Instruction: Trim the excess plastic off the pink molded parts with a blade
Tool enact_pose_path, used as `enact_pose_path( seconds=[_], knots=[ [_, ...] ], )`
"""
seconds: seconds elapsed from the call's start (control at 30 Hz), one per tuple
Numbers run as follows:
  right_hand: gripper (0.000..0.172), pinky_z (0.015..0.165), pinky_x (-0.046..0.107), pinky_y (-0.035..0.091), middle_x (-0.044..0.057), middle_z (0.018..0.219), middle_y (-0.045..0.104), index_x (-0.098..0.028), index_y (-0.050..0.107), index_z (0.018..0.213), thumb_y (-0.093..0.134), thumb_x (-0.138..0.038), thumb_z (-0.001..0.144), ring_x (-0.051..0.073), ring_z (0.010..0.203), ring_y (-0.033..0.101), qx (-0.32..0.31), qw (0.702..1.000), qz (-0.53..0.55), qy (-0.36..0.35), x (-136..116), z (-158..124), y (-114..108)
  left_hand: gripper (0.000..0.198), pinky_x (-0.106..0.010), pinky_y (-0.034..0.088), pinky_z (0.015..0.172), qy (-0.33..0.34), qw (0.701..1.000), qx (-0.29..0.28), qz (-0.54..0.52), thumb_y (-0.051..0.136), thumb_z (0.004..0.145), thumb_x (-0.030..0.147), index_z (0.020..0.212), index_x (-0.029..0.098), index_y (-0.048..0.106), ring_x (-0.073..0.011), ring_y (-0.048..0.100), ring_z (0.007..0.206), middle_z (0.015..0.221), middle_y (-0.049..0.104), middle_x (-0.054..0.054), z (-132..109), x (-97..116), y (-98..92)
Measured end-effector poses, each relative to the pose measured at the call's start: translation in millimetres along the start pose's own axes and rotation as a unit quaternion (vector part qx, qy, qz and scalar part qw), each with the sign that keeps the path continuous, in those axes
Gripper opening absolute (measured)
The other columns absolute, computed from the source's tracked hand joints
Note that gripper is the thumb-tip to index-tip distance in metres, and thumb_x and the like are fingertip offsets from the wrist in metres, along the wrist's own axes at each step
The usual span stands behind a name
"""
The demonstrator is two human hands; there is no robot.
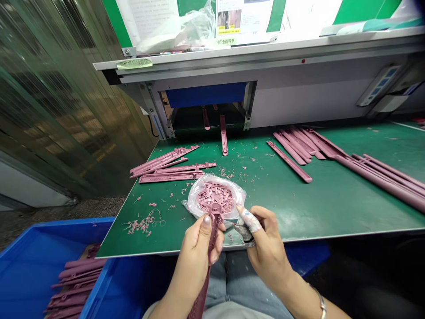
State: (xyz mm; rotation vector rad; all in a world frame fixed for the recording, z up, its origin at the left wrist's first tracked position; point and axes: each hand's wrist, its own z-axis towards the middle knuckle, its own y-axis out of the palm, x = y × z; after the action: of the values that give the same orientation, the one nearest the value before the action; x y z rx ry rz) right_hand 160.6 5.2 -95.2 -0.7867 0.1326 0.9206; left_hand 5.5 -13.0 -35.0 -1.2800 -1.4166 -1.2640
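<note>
My left hand (199, 239) is closed around a long dusty-pink plastic strip (214, 226). Its upper end, with a small rectangular opening, points away from me, and the lower end runs down past my wrist. To the right, my right hand (265, 239) is curled, with white patterned wrapping on the thumb. By its fingertips is a grey, dark-banded thing (245, 234); whether it is a small tool or a wrapped finger I cannot tell. Just beyond both hands sits an open clear plastic bag (237, 195) filled with small pink plastic scraps (215, 195).
Pink strips (169, 164) lie at left on the green table (265, 208), with more strips (295, 141) at right. Another strip (223, 137) lies before the conveyor opening (189, 124). Trimmings (142, 225) litter the tabletop. A blue bin (29, 248) holding strips stands lower left.
</note>
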Motion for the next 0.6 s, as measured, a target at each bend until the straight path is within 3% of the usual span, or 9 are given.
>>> enact_pose_path(
  seconds=[0.13,0.23,0.33,0.4,0.47,0.53,0.6],
  knots=[
    [0.052,0.085,0.033,0.046,0.012,0.113,0.044,-0.018,0.043,0.128,0.033,0.005,0.083,0.02,0.102,0.048,0.017,1.0,0.016,0.016,5,-3,-1,0.044,-0.02,0.025,0.044,0.004,0.999,-0.001,-0.041,0.042,0.092,0.054,0.084,0.014,0.058,-0.0056,0.033,0.043,0.056,0.048,0.003,0,-3,-1.2],
    [0.031,0.072,0.027,0.046,0.007,0.096,0.054,-0.019,0.047,0.115,0.041,-0.005,0.088,0.017,0.083,0.054,-0.019,0.992,0.103,0.064,6,1,-8,0.039,-0.018,0.029,0.044,0.013,0.991,0.019,-0.13,0.048,0.09,0.051,0.085,0.014,0.06,-0.0056,0.035,0.045,0.057,0.047,0.002,2,2,-2.0],
    [0.018,0.062,0.02,0.042,-0.002,0.077,0.056,-0.02,0.053,0.103,0.059,-0.023,0.087,0.011,0.066,0.05,-0.18,0.934,0.26,0.165,-2,4,-13,0.031,-0.018,0.036,0.045,0.079,0.962,0.071,-0.252,0.057,0.086,0.047,0.085,0.016,0.06,-0.0065,0.039,0.047,0.059,0.048,0.003,11,12,-5.6],
    [0.028,0.058,0.017,0.04,-0.005,0.073,0.056,-0.019,0.056,0.098,0.07,-0.034,0.079,0.009,0.062,0.048,-0.305,0.873,0.34,0.169,-7,4,-13,0.029,-0.017,0.04,0.046,0.13,0.94,0.098,-0.301,0.061,0.084,0.047,0.084,0.017,0.06,-0.0068,0.04,0.048,0.06,0.046,0.003,22,17,-10.9],
    [0.031,0.056,0.015,0.037,-0.007,0.069,0.054,-0.017,0.058,0.091,0.072,-0.041,0.076,0.007,0.061,0.046,-0.368,0.845,0.357,0.15,-6,1,-12,0.034,-0.018,0.047,0.053,0.143,0.943,0.13,-0.271,0.061,0.082,0.052,0.086,0.017,0.062,-0.009,0.049,0.056,0.066,0.053,0.002,34,18,-18.6],
    [0.028,0.052,0.015,0.035,-0.007,0.065,0.053,-0.016,0.057,0.084,0.061,-0.044,0.086,0.006,0.056,0.047,-0.371,0.856,0.317,0.169,6,1,-15,0.041,-0.022,0.052,0.064,0.133,0.96,0.175,-0.172,0.059,0.082,0.057,0.091,0.018,0.066,-0.0152,0.06,0.073,0.08,0.064,-0.003,45,12,-28.9],
    [0.027,0.05,0.015,0.036,-0.006,0.063,0.056,-0.017,0.055,0.084,0.046,-0.04,0.096,0.006,0.052,0.051,-0.35,0.895,0.17,0.219,29,8,-22,0.039,-0.028,0.053,0.068,0.133,0.966,0.206,-0.081,0.062,0.08,0.054,0.095,0.018,0.068,-0.0223,0.063,0.086,0.092,0.069,-0.007,51,0,-42.6]
  ],
)
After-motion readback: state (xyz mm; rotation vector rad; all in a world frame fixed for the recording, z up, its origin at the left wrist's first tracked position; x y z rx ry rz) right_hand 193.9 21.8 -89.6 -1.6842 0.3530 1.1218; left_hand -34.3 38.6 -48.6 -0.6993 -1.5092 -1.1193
